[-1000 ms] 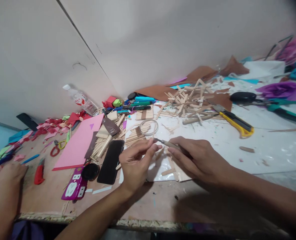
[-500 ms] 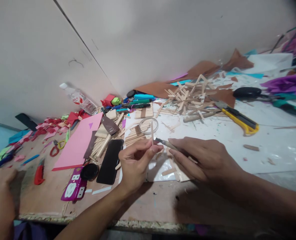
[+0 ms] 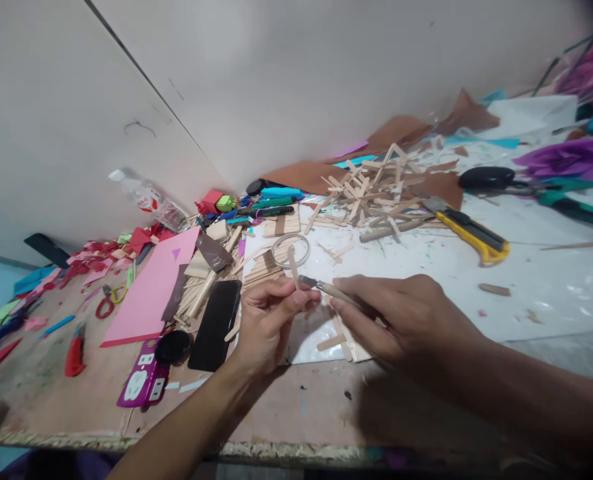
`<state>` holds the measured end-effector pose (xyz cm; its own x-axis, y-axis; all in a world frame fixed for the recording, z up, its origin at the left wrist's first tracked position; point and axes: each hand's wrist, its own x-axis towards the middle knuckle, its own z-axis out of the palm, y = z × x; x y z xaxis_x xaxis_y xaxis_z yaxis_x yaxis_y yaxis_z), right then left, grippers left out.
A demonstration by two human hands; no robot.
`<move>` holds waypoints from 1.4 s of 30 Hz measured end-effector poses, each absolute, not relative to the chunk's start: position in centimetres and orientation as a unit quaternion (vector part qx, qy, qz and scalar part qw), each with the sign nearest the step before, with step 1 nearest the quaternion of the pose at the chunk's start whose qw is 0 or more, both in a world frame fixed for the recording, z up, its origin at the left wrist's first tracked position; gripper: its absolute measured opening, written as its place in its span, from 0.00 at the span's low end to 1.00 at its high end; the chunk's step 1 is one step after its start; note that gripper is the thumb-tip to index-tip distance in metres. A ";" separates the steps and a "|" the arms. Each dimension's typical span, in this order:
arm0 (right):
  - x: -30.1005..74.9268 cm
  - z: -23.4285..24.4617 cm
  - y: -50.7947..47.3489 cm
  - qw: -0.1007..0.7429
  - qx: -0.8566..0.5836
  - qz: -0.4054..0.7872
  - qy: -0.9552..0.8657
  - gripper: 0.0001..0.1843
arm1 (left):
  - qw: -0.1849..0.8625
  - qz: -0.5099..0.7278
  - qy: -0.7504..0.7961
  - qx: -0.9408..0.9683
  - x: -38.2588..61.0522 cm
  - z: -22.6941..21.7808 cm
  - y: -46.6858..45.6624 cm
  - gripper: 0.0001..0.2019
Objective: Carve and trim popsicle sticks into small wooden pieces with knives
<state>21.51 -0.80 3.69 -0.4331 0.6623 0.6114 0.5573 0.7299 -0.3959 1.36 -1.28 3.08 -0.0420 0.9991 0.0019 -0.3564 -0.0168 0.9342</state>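
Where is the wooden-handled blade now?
In the head view, the wooden-handled blade is below and right of centre, in the right hand, its tip by the wooden stick in the left hand.

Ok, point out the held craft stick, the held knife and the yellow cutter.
Held craft stick (image 3: 293,264), head view: the exposed upper part.
Held knife (image 3: 332,291), head view: handle, near the blade.
Yellow cutter (image 3: 469,233), head view: middle of its body.

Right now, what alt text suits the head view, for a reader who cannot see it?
The left hand pinches a wooden craft stick; the right hand holds a wooden-handled cutting tool, metal tip near the stick. Beyond, craft sticks lie heaped.
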 end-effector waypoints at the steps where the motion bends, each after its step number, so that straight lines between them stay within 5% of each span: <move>1: 21.5 3.8 -0.9 0.391 -0.361 0.065 -0.844 0.13 | 0.561 0.599 0.404 0.405 1.3 3.0 -1.3 0.08; 15: 21.2 4.0 -1.3 0.381 -0.380 0.128 -0.833 0.12 | 0.261 0.595 0.421 0.633 0.2 2.8 -1.0 0.09; 21: 21.0 3.9 -1.2 0.424 -0.376 0.164 -0.807 0.08 | 0.158 0.593 0.395 0.684 0.0 2.4 -1.3 0.17; 27: 20.9 4.1 -1.4 0.407 -0.382 0.179 -0.811 0.07 | 0.141 0.592 0.424 0.671 0.5 2.1 -1.8 0.18; 34: 21.2 4.2 -2.1 0.330 -0.341 0.001 -0.880 0.15 | 0.144 0.581 0.440 0.669 0.6 2.6 -2.3 0.14; 42: 21.6 4.7 -1.9 0.313 -0.364 0.064 -0.875 0.12 | 0.125 0.576 0.426 0.687 1.0 2.7 -2.3 0.13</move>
